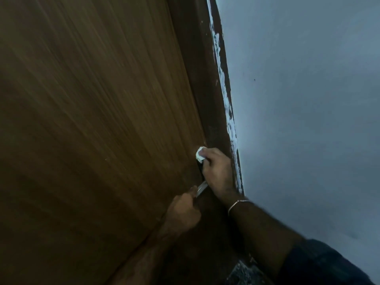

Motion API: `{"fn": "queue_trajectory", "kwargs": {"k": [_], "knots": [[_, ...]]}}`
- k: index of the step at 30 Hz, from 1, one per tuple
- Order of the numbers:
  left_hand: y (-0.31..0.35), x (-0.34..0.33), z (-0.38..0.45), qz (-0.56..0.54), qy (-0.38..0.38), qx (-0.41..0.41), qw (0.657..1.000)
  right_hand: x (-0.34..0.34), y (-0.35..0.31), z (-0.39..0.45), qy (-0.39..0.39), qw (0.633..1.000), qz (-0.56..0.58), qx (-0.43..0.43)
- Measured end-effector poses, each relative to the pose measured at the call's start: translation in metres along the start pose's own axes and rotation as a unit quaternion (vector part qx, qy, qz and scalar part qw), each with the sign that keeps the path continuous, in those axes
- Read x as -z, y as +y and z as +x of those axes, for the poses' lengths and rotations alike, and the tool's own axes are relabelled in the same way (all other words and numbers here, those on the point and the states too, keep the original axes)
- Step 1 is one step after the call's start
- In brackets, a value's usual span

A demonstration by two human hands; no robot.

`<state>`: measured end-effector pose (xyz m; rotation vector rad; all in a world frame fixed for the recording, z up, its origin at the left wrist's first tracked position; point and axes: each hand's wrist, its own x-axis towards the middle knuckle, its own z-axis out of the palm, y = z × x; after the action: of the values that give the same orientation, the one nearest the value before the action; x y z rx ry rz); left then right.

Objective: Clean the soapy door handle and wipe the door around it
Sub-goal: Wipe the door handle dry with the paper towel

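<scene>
Head view, wide-angle and tilted, looking down along a door. Nearest, at the lower right of the frame, a dark blue sleeve (320, 264) covers the upper right forearm, and a thin metal bangle (238, 203) circles the right wrist. Beside it, a patch of speckled floor (240, 272) shows at the bottom edge.

At lower centre, the left hand (183, 210) comes up from the bottom of the frame; its fingers are curled around the free end of the door handle (201, 188), a slim silvery lever of which only a short stretch shows between the two hands.

Just above and right of it, the right hand (217, 169) pinches a small white cloth (200, 154) in its curled fingertips and presses it against the door at the upper end of the dark handle plate (200, 169). That plate is mostly hidden by the hand. Whether soap remains on the handle cannot be told in the dim light.

Farther off, the brown wood-grain door (92, 120) fills the left and centre of the frame. A darker brown door frame (197, 68) runs from top centre down to the hands, its right edge smeared with pale paint. Beyond it, a pale blue-grey wall (308, 99) occupies the right of the frame.
</scene>
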<state>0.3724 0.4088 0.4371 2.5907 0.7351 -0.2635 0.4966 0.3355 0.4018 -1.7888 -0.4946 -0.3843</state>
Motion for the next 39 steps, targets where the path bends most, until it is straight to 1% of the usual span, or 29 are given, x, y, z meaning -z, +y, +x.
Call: {"fn": "queue_trajectory", "kwargs": {"k": [2, 3, 6, 9, 11, 13, 16, 17, 19, 21, 22, 23, 25, 27, 28, 31, 34, 37, 38, 39], "knots": [[0.002, 0.001, -0.001, -0.001, -0.001, 0.001, 1.000, 0.001, 0.003, 0.005, -0.029, 0.991, -0.084, 0.104], [0.003, 0.002, -0.001, 0.000, -0.001, 0.001, 1.000, 0.002, 0.006, 0.007, -0.044, 0.984, -0.112, 0.129], [0.007, 0.003, -0.002, -0.015, -0.003, 0.011, 1.000, 0.006, 0.018, 0.007, -0.094, 0.971, -0.146, 0.164], [0.008, 0.004, -0.006, -0.009, 0.006, 0.001, 1.000, 0.005, 0.030, -0.005, -0.177, 0.940, -0.208, 0.204], [0.008, 0.005, -0.006, -0.006, 0.005, 0.008, 1.000, 0.006, 0.031, -0.006, -0.202, 0.924, -0.242, 0.217], [0.008, 0.006, -0.007, -0.002, 0.001, 0.009, 1.000, 0.009, 0.028, 0.000, -0.229, 0.893, -0.287, 0.260], [0.009, 0.005, -0.009, -0.004, -0.008, 0.011, 1.000, 0.020, 0.016, 0.016, -0.275, 0.810, -0.363, 0.368], [0.009, 0.005, -0.010, 0.000, -0.008, 0.010, 1.000, 0.024, 0.007, 0.022, -0.274, 0.789, -0.383, 0.395], [0.008, 0.005, -0.011, 0.002, -0.007, 0.014, 1.000, 0.028, -0.015, 0.040, -0.242, 0.768, -0.413, 0.426], [0.008, 0.005, -0.011, -0.008, -0.008, 0.019, 1.000, 0.034, -0.037, 0.061, -0.203, 0.750, -0.444, 0.445], [0.008, 0.005, -0.011, -0.019, -0.013, 0.020, 1.000, 0.039, -0.044, 0.071, -0.195, 0.733, -0.468, 0.454], [0.009, 0.005, -0.011, -0.031, -0.019, 0.020, 0.999, 0.043, -0.047, 0.078, -0.194, 0.708, -0.496, 0.465], [0.009, 0.005, -0.011, -0.044, -0.022, 0.016, 0.999, 0.050, -0.042, 0.084, -0.197, 0.641, -0.562, 0.485], [0.011, 0.006, -0.012, -0.040, -0.015, 0.016, 0.999, 0.052, -0.033, 0.081, -0.212, 0.576, -0.621, 0.488], [0.012, 0.006, -0.012, -0.038, -0.014, 0.018, 0.999, 0.052, -0.028, 0.078, -0.229, 0.555, -0.636, 0.484], [0.013, 0.005, -0.016, -0.028, -0.015, 0.011, 0.999, 0.059, -0.008, 0.067, -0.276, 0.524, -0.648, 0.479], [0.012, 0.005, -0.018, -0.046, -0.027, 0.013, 0.999, 0.068, 0.009, 0.056, -0.289, 0.504, -0.657, 0.480], [0.010, 0.005, -0.017, -0.054, -0.029, 0.017, 0.998, 0.074, 0.011, 0.051, -0.305, 0.463, -0.679, 0.481], [0.009, 0.004, -0.016, -0.057, -0.029, 0.017, 0.998, 0.077, 0.006, 0.054, -0.300, 0.463, -0.677, 0.487], [0.008, 0.004, -0.015, -0.057, -0.030, 0.017, 0.998, 0.082, -0.001, 0.060, -0.287, 0.479, -0.667, 0.493]]}}
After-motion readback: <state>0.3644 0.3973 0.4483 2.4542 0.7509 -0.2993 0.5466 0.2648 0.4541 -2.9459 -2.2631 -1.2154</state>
